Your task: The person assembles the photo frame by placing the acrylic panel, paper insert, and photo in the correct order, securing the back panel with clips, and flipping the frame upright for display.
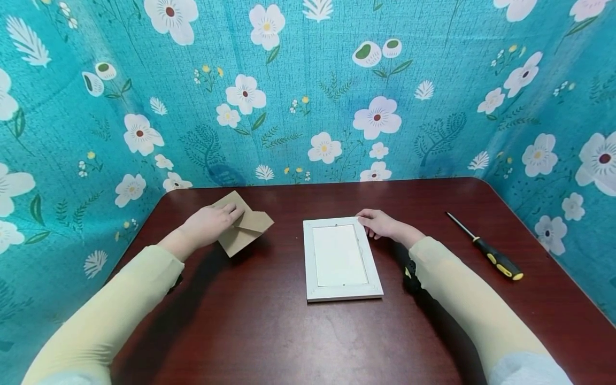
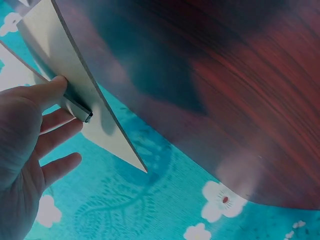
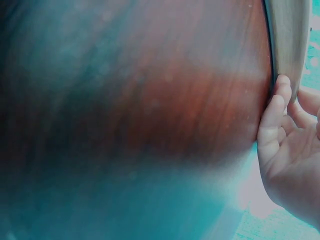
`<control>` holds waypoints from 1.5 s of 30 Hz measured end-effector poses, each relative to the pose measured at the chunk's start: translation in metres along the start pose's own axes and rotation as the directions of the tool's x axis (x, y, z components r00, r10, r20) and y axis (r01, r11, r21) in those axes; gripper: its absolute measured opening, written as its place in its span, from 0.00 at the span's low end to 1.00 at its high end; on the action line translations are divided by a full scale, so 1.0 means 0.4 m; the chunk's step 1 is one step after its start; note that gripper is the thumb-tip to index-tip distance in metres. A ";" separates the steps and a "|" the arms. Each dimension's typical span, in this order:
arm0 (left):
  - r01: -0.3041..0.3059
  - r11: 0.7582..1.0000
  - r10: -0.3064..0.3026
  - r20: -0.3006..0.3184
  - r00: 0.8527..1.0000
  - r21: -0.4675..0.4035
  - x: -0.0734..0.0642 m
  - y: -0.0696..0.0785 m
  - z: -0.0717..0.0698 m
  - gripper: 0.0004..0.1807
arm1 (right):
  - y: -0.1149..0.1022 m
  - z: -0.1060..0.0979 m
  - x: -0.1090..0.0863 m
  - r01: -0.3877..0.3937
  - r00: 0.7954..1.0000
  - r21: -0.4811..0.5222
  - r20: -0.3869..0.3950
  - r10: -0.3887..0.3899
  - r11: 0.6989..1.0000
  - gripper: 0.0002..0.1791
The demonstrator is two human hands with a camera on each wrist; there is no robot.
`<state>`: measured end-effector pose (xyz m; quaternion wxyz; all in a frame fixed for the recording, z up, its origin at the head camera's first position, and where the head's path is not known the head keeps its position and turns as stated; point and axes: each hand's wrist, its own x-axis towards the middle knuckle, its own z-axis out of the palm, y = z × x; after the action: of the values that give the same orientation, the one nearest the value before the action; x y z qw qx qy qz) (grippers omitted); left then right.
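Nearest are two pale yellow sleeves (image 1: 96, 310), reaching in over a dark red-brown table (image 1: 269, 331). Between the arms lies a white frame (image 1: 312, 267), with a white panel (image 1: 340, 255) set inside its border. Off to the right — well apart from the frame — is a screwdriver (image 1: 498, 258), its handle black and yellow, its metal shaft angled away toward the table's far side.

Beyond the frame's near edge, the right hand (image 1: 382, 224) grips its far right corner, fingers bent close around the edge. Over to the left, the left hand (image 1: 209, 222) pinches a brown board (image 1: 236, 243) by its raised flap (image 1: 257, 220), thumb against fingers (the other fingers spread loosely in the left wrist view). The board is tilted, left of the frame and apart from it. Behind everything hangs turquoise cloth (image 1: 298, 112) — flowers, leaves and sprigs all over.
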<state>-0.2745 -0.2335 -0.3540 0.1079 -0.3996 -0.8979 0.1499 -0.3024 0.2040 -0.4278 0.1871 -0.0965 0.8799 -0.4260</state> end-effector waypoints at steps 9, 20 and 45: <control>-0.013 0.996 0.011 -0.030 0.999 -0.091 0.037 0.041 -0.024 0.24 | 0.000 0.005 0.013 -0.021 1.000 -0.017 -0.001 0.021 1.000 0.18; -0.071 0.989 0.066 -0.050 0.997 -0.128 0.099 0.123 -0.067 0.25 | 0.007 -0.002 0.015 -0.011 1.000 -0.005 0.004 0.011 1.000 0.18; -0.231 0.956 0.238 0.017 0.971 -0.182 0.244 0.256 -0.079 0.27 | 0.010 -0.004 0.014 -0.019 1.000 -0.005 -0.005 0.019 1.000 0.18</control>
<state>-0.2585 -0.0894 -0.3537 0.0358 -0.5084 -0.8558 0.0881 -0.3080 0.2058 -0.4316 0.1889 -0.0878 0.8823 -0.4221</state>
